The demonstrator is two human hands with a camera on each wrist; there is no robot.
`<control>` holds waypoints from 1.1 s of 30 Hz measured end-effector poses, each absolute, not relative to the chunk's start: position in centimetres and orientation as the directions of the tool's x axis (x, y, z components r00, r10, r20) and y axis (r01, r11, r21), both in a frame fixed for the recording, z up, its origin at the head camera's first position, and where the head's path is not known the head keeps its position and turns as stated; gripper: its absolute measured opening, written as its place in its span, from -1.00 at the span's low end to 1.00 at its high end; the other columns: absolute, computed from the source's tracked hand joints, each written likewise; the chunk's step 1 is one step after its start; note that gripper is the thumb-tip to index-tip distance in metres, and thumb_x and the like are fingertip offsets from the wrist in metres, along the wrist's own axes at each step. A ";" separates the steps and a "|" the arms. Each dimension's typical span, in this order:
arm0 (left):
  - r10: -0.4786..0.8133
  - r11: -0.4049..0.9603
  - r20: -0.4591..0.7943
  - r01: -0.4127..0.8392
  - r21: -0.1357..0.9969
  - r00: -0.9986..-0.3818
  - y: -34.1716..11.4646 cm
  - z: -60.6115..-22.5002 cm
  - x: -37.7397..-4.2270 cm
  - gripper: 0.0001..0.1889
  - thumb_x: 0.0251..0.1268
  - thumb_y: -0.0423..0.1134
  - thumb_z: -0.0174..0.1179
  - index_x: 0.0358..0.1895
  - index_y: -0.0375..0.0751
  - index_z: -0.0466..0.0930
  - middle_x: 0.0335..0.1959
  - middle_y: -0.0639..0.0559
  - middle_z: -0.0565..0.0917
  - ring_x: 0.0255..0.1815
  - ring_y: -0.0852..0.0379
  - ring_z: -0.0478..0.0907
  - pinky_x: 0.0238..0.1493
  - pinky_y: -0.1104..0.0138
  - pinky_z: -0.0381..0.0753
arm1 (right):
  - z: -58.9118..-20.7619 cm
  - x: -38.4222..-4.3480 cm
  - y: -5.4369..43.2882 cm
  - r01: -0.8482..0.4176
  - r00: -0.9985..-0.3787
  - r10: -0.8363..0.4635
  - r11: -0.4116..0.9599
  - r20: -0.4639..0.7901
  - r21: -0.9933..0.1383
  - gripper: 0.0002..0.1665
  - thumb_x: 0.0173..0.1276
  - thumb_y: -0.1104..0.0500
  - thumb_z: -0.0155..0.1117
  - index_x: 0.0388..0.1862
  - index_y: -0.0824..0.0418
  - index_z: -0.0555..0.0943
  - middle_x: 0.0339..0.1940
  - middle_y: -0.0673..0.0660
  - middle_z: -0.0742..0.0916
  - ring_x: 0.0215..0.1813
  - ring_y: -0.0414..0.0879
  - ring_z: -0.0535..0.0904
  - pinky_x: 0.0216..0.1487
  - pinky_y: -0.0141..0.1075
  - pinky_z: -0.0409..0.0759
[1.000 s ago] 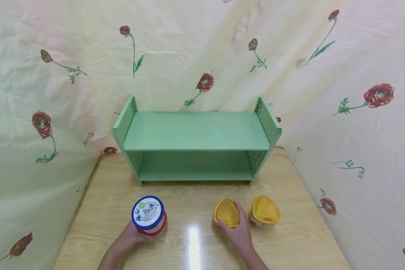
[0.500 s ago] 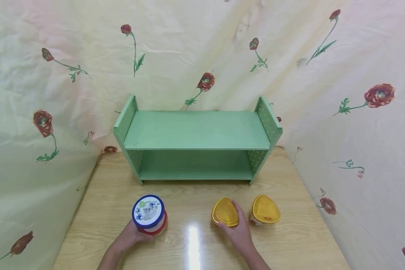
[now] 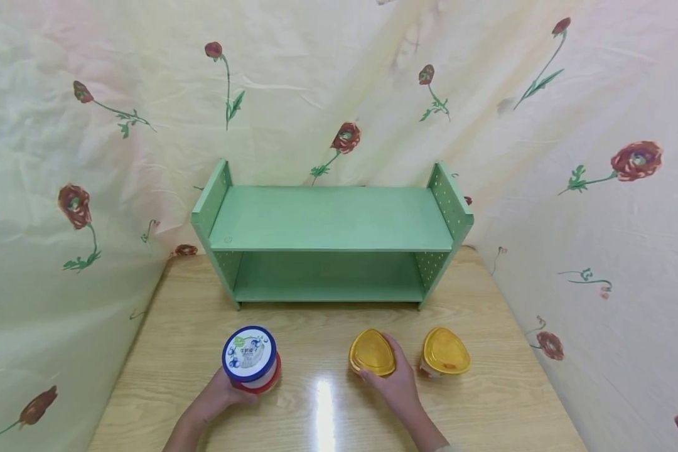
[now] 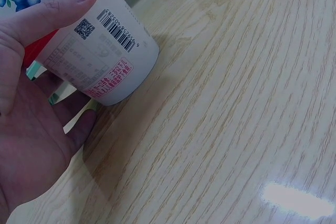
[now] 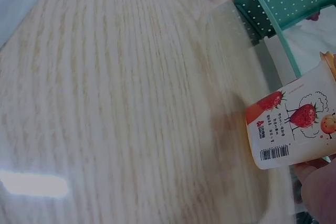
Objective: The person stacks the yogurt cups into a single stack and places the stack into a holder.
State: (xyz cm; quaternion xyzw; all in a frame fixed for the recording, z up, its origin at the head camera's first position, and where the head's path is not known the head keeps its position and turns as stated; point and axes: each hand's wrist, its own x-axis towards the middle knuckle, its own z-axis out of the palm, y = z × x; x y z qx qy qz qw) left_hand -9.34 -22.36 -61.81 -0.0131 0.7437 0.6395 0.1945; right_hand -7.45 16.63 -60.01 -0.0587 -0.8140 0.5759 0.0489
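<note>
Left hand holds a red tub, blue tub atop; right hand grips a yellow cup, second cup at its three o'clock.

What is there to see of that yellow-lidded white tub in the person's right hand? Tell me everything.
The white, plastic-looking tub has a shiny yellow lid shaped like a rounded triangle. Its side shows cartoon strawberries, small print and a barcode. The right hand grips it, lid uppermost, over the pale wood-grained table, in front of the green shelf unit and left of another yellow-lidded tub. Whether its base touches the table is unclear.
</note>
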 end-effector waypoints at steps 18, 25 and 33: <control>0.222 0.188 -0.279 -0.240 0.952 -0.934 -22.3 -61.7 -9.4 0.23 -0.31 -0.49 0.61 0.55 -0.34 0.00 0.48 -0.40 0.25 0.51 -0.42 0.10 0.48 -0.25 0.00 | -56.9 -9.2 14.6 -0.019 -0.989 0.133 0.342 0.069 -0.939 0.10 -0.08 0.06 0.74 0.46 0.07 0.38 0.33 0.15 0.58 0.28 0.12 0.52 0.23 0.07 0.52; 0.222 0.182 -0.299 -0.262 0.948 -0.928 -22.3 -61.8 -9.3 0.24 -0.31 -0.49 0.62 0.55 -0.33 -0.01 0.49 -0.39 0.24 0.52 -0.42 0.09 0.48 -0.25 0.00 | -55.1 -9.8 13.3 -0.050 -0.988 0.121 0.328 0.095 -0.943 0.11 -0.13 0.06 0.76 0.43 0.07 0.41 0.28 0.15 0.60 0.22 0.12 0.55 0.21 0.04 0.54; 0.217 0.189 -0.308 -0.270 0.944 -0.926 -22.2 -61.8 -9.3 0.24 -0.31 -0.48 0.63 0.55 -0.32 0.00 0.49 -0.37 0.25 0.52 -0.41 0.09 0.48 -0.24 0.01 | -52.1 -10.4 11.4 -0.066 -0.988 0.111 0.321 0.107 -0.945 0.10 -0.14 0.05 0.76 0.42 -0.01 0.40 0.26 0.13 0.57 0.15 0.11 0.56 0.06 -0.05 0.64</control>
